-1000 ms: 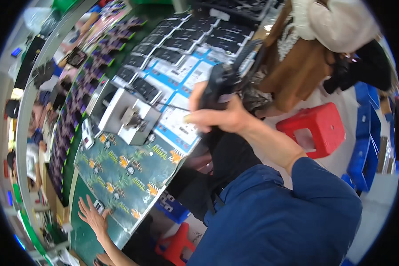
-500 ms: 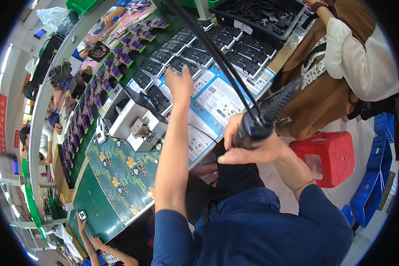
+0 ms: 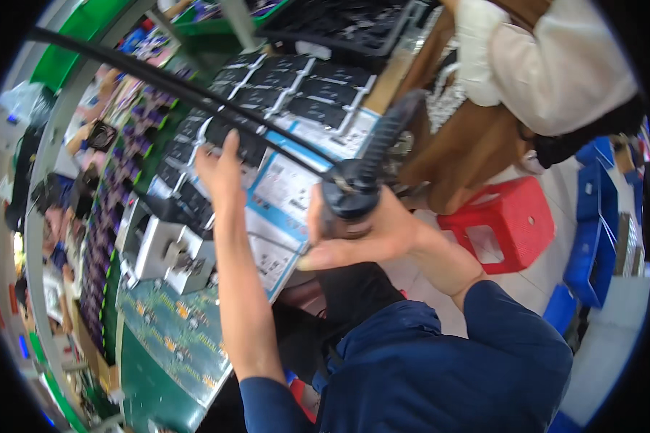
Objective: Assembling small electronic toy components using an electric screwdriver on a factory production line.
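Note:
My right hand (image 3: 383, 234) is wrapped round a black electric screwdriver (image 3: 350, 195), held above the near edge of the bench. Black cords or rods run from the tool toward the upper left. My left hand (image 3: 222, 173) reaches over the bench, thumb and fingers apart, at the near side of the rows of black-and-white plastic units (image 3: 260, 90). Its fingertips are close to one black unit (image 3: 249, 148); blur hides whether they touch it. Beneath lie printed white-and-blue sheets (image 3: 282, 184).
A white bench device with a metal fixture (image 3: 173, 252) stands left of my left forearm. Beyond it runs a row of purple-and-black parts (image 3: 101, 267). A black bin (image 3: 339, 29) of dark pieces sits at the back. To the right are a co-worker's sleeve (image 3: 556, 65), a red stool (image 3: 505, 224) and blue bins (image 3: 588, 238).
The whole view has swung, so bench, hands and stool appear farther left, with blur. My right hand still grips the screwdriver; my left hand stays over the units, fingers apart.

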### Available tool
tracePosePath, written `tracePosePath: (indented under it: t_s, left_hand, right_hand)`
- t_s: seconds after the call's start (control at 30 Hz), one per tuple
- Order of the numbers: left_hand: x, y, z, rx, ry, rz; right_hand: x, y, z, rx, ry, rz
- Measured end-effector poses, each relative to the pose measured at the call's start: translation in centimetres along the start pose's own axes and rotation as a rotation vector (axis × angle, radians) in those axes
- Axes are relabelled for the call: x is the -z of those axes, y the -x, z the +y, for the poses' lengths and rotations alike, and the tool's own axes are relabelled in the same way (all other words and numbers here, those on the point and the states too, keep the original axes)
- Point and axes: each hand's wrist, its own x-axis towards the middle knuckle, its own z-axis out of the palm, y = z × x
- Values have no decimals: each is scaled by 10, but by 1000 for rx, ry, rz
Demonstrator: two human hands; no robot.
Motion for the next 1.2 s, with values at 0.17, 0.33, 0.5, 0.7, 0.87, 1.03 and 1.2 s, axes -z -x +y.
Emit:
tracePosePath:
  t_s: [0.17, 0.33, 0.5, 0.7, 0.87, 1.03, 1.2]
  left_hand:
    - [53, 102, 87, 15, 417, -92]
    - [149, 200, 86, 321, 462, 30]
    - [231, 241, 46, 333, 581, 155]
    - [325, 263, 7, 348, 515, 369]
    - [411, 290, -99, 210, 594, 342]
    - [497, 368, -207, 133, 545, 404]
    - [523, 461, -232, 101, 392, 480]
  right_hand:
    - [-12, 1, 4, -60, 50, 47]
    - [-41, -15, 22, 15, -32, 146]
    - [-80, -40, 64, 107, 87, 147]
    - [-96, -48, 110, 226, 282, 196]
    - [-108, -54, 104, 137, 219, 251]
    - [-117, -55, 97, 181, 390, 274]
    - [-117, -57, 102, 278, 391, 279]
